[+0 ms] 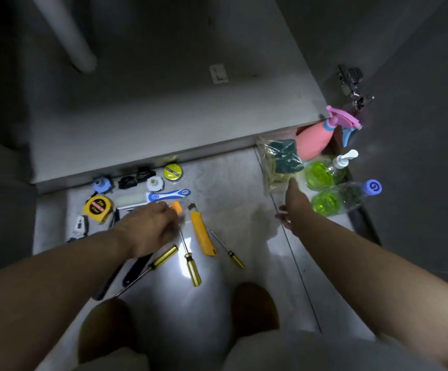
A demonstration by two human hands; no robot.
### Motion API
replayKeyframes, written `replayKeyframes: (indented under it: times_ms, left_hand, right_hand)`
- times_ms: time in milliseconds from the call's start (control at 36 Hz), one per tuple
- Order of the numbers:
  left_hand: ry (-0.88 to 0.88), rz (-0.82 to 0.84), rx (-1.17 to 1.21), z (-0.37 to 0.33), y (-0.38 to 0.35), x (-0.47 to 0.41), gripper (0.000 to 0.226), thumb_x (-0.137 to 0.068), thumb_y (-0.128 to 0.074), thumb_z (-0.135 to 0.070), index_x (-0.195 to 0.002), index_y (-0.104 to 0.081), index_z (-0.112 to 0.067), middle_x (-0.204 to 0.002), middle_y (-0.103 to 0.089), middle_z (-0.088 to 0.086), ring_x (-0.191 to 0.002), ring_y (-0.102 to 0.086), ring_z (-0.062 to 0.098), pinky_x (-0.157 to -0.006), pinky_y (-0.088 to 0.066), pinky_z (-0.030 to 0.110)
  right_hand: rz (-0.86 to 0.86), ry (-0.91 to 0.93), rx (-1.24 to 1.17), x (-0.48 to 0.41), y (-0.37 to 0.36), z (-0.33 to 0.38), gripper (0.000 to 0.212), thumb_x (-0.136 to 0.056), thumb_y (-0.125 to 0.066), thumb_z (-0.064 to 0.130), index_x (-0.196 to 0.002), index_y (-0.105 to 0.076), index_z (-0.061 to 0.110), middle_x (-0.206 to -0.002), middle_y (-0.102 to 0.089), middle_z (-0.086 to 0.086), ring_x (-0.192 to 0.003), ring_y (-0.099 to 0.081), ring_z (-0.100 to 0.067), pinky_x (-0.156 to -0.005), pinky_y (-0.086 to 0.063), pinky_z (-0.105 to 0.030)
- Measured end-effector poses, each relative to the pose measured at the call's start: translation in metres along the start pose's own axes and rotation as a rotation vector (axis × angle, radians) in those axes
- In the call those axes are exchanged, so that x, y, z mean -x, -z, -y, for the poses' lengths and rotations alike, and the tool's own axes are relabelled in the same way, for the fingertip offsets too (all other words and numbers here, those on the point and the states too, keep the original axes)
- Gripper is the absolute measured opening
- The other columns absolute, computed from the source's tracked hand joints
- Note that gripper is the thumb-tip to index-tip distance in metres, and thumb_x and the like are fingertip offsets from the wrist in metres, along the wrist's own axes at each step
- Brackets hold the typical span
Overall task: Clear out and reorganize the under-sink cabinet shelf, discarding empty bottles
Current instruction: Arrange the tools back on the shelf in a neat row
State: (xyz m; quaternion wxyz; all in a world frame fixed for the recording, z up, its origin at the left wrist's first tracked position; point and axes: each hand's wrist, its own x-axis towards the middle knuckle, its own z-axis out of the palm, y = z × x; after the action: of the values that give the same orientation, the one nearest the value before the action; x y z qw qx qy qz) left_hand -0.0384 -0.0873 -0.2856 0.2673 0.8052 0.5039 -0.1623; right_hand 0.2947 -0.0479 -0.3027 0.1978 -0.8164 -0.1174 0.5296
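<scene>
Bottles lie at the right on the floor, by the corner of the cabinet shelf: a pink spray bottle, a pump bottle with green liquid, and a blue-capped bottle, also green inside. The right hand reaches out with its fingers straight and together, just left of the two green bottles. Their tips meet a clear bag of sponges, which lies between the hand and the spray bottle.

The left hand hovers over scattered tools with fingers curled at a small orange piece. Blur hides whether they pinch it. Around it lie a yellow tape measure, a yellow utility knife and yellow-handled screwdrivers.
</scene>
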Motion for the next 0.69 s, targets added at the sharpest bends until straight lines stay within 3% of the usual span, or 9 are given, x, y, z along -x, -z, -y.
replayKeyframes:
  times_ms: [83, 139, 250, 417, 528, 583, 694]
  left_hand:
    - [0.019, 0.157, 0.000, 0.020, 0.022, 0.031, 0.018, -0.096, -0.054, -0.033, -0.110, -0.063, -0.026, -0.117, -0.062, -0.002, -0.111, -0.061, 0.021, -0.091, -0.049, 0.030]
    - [0.049, 0.222, -0.008, 0.032, 0.035, 0.049, 0.015, -0.097, -0.054, -0.033, -0.103, -0.062, -0.022, -0.113, -0.067, 0.000, -0.107, -0.064, 0.022, -0.084, -0.046, 0.025]
    - [0.143, 0.283, -0.074, 0.060, 0.058, 0.082, 0.029, -0.097, -0.059, -0.036, -0.123, -0.061, -0.022, -0.120, -0.067, 0.000, -0.112, -0.063, 0.020, -0.088, -0.046, 0.025]
    - [0.290, 0.300, -0.060, 0.093, 0.070, 0.111, 0.033, -0.099, -0.058, -0.039, -0.128, -0.059, -0.023, -0.127, -0.065, 0.001, -0.116, -0.061, 0.019, -0.093, -0.047, 0.027]
    - [0.301, 0.300, 0.016, 0.103, 0.042, 0.113, 0.038, -0.099, -0.060, -0.037, -0.131, -0.055, -0.018, -0.132, -0.059, 0.007, -0.120, -0.058, 0.025, -0.095, -0.048, 0.031]
    - [0.290, 0.306, 0.049, 0.106, 0.022, 0.110, 0.039, -0.098, -0.060, -0.033, -0.132, -0.053, -0.015, -0.132, -0.056, 0.011, -0.117, -0.057, 0.027, -0.096, -0.050, 0.035]
    - [0.309, 0.305, 0.127, 0.110, -0.012, 0.099, 0.044, -0.095, -0.063, -0.028, -0.135, -0.047, -0.018, -0.132, -0.049, 0.011, -0.115, -0.057, 0.028, -0.096, -0.052, 0.038]
  right_hand:
    - [0.222, 0.132, 0.490, 0.023, 0.000, 0.004, 0.062, -0.098, -0.045, 0.061, -0.128, -0.055, 0.008, -0.102, -0.065, -0.012, -0.073, -0.062, -0.024, -0.065, -0.045, -0.027]
    - [0.398, 0.259, 0.808, 0.044, 0.000, 0.020, 0.050, -0.097, -0.052, 0.056, -0.123, -0.059, 0.014, -0.103, -0.066, -0.007, -0.078, -0.065, -0.020, -0.070, -0.050, -0.030]
    - [0.592, 0.449, 1.240, 0.096, -0.014, 0.057, 0.042, -0.094, -0.060, 0.055, -0.123, -0.058, 0.025, -0.115, -0.065, -0.001, -0.096, -0.070, -0.017, -0.083, -0.060, -0.035]
    - [0.622, 0.647, 1.626, 0.147, -0.056, 0.086, 0.050, -0.095, -0.059, 0.053, -0.138, -0.048, 0.030, -0.121, -0.062, -0.004, -0.089, -0.065, -0.014, -0.079, -0.058, -0.031]
    - [0.641, 0.779, 1.780, 0.155, -0.089, 0.074, 0.045, -0.098, -0.056, 0.050, -0.137, -0.052, 0.029, -0.114, -0.053, 0.003, -0.116, -0.059, -0.022, -0.100, -0.051, -0.035]
    - [0.661, 0.825, 1.858, 0.150, -0.101, 0.064, 0.045, -0.099, -0.055, 0.048, -0.138, -0.053, 0.027, -0.123, -0.055, -0.001, -0.123, -0.053, -0.020, -0.096, -0.041, -0.024]
    - [0.716, 0.772, 1.985, 0.135, -0.118, 0.048, 0.047, -0.099, -0.053, 0.047, -0.142, -0.050, 0.027, -0.138, -0.054, -0.004, -0.127, -0.051, -0.022, -0.093, -0.039, -0.029]
